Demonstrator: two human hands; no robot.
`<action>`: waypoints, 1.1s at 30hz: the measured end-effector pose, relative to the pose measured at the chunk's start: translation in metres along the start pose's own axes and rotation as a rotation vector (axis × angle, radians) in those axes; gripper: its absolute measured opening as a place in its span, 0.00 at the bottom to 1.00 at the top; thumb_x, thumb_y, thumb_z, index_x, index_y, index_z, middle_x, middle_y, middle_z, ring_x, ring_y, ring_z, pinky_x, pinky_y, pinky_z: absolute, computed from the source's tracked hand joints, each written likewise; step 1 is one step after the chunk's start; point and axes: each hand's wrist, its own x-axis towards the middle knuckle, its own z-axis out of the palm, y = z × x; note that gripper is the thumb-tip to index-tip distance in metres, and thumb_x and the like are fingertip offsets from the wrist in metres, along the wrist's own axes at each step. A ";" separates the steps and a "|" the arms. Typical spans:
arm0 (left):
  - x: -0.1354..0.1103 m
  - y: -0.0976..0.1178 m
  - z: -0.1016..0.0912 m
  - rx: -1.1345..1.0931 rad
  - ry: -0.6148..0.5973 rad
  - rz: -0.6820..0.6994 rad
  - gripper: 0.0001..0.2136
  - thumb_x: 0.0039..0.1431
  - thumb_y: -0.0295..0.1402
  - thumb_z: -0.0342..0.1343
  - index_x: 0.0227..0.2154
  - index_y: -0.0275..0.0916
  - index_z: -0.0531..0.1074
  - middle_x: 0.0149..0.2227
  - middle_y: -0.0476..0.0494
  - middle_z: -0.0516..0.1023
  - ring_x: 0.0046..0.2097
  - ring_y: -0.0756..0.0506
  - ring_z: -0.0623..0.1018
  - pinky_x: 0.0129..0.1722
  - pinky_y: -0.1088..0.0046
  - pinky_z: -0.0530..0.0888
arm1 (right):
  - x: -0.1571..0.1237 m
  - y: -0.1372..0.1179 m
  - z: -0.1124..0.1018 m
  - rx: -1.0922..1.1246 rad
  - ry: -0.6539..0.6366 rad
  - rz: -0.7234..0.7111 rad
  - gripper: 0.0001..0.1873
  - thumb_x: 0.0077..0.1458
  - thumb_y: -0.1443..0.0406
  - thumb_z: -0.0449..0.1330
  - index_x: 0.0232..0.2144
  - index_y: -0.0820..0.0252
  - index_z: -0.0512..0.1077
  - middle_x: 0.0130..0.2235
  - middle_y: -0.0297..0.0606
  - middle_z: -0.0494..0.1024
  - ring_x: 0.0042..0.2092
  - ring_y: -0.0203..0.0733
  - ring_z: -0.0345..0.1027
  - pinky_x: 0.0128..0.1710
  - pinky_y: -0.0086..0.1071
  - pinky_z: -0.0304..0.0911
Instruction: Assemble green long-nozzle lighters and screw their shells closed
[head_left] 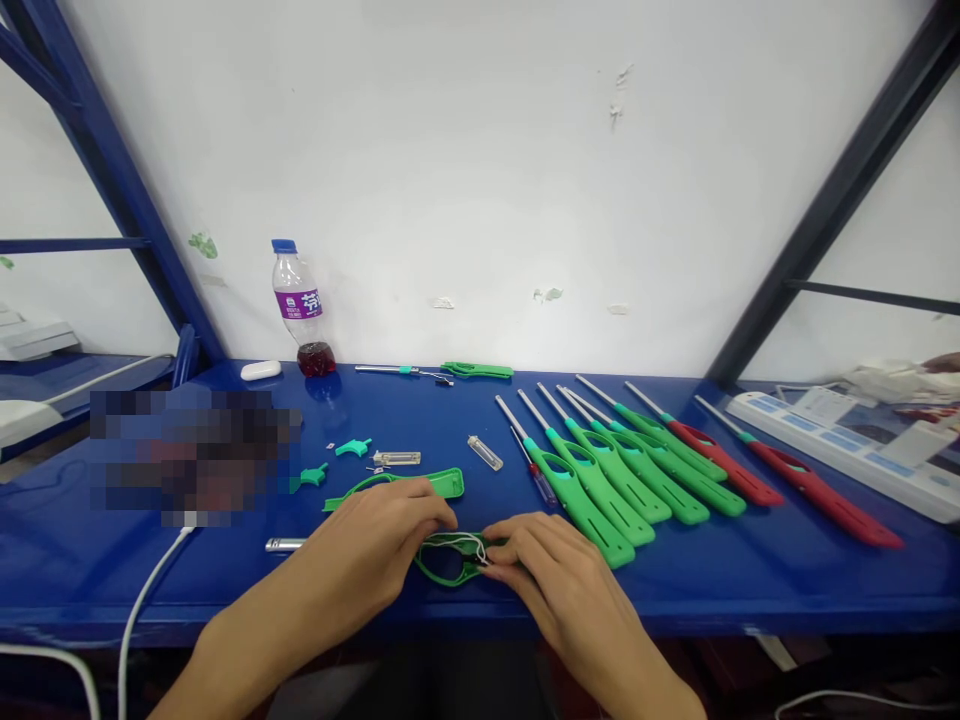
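Note:
Both my hands rest on a green lighter handle shell [448, 560] lying near the front edge of the blue table [750, 580]. My left hand [375, 545] presses its fingertips on the shell's left end, over a metal tube [283, 545]. My right hand [544, 565] pinches the shell's right end, where thin white wires show. Another green shell half [405, 487] lies just behind my left hand.
A row of assembled long lighters lies to the right, several green [600, 480] and two red [802, 485]. Small green triggers [352, 448], clear fuel cells [484, 452], a drink bottle [300, 310], a white earbud case [260, 370] and a white cable [150, 590] are also on the table.

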 end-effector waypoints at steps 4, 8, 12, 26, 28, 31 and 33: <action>0.004 -0.007 -0.010 -0.067 -0.066 0.030 0.15 0.73 0.24 0.50 0.44 0.48 0.80 0.44 0.50 0.81 0.45 0.46 0.81 0.45 0.72 0.73 | 0.000 0.001 0.001 0.001 0.009 -0.014 0.09 0.75 0.63 0.54 0.40 0.56 0.72 0.44 0.39 0.83 0.45 0.45 0.78 0.45 0.39 0.72; 0.006 -0.009 -0.011 -0.107 -0.085 0.055 0.14 0.73 0.24 0.50 0.43 0.47 0.81 0.43 0.49 0.82 0.45 0.46 0.81 0.44 0.73 0.74 | -0.001 0.002 0.002 -0.003 0.014 -0.028 0.09 0.75 0.62 0.54 0.41 0.56 0.73 0.45 0.39 0.83 0.46 0.44 0.79 0.45 0.38 0.72; 0.002 0.000 -0.011 -0.077 -0.058 0.022 0.12 0.74 0.29 0.52 0.46 0.49 0.81 0.46 0.49 0.83 0.48 0.44 0.81 0.48 0.70 0.75 | -0.002 0.001 0.002 -0.022 0.030 -0.040 0.11 0.76 0.61 0.53 0.40 0.56 0.72 0.44 0.38 0.83 0.45 0.44 0.79 0.45 0.39 0.71; 0.000 0.007 0.017 0.167 0.011 0.064 0.10 0.72 0.25 0.47 0.41 0.43 0.73 0.41 0.45 0.76 0.40 0.42 0.78 0.38 0.65 0.70 | -0.002 0.001 0.003 -0.065 0.035 -0.082 0.08 0.75 0.62 0.54 0.41 0.56 0.70 0.44 0.37 0.83 0.45 0.45 0.78 0.44 0.40 0.69; -0.002 0.007 0.021 0.202 0.033 0.068 0.11 0.72 0.24 0.45 0.42 0.43 0.71 0.41 0.44 0.76 0.39 0.41 0.78 0.37 0.64 0.70 | -0.002 0.001 0.003 -0.076 0.039 -0.092 0.08 0.75 0.62 0.55 0.41 0.56 0.70 0.44 0.37 0.83 0.44 0.45 0.78 0.44 0.40 0.69; -0.002 0.009 0.025 0.209 0.049 0.062 0.11 0.71 0.22 0.44 0.42 0.43 0.69 0.40 0.44 0.75 0.40 0.40 0.77 0.38 0.63 0.71 | -0.003 0.002 0.003 -0.079 0.045 -0.098 0.07 0.74 0.63 0.55 0.41 0.56 0.69 0.44 0.36 0.82 0.44 0.45 0.77 0.45 0.39 0.68; -0.003 0.009 0.027 0.178 0.052 0.056 0.10 0.71 0.22 0.44 0.42 0.43 0.69 0.41 0.44 0.76 0.41 0.40 0.78 0.40 0.62 0.72 | -0.003 0.002 0.004 -0.066 0.047 -0.094 0.06 0.74 0.63 0.56 0.40 0.56 0.69 0.44 0.36 0.82 0.44 0.44 0.77 0.45 0.39 0.68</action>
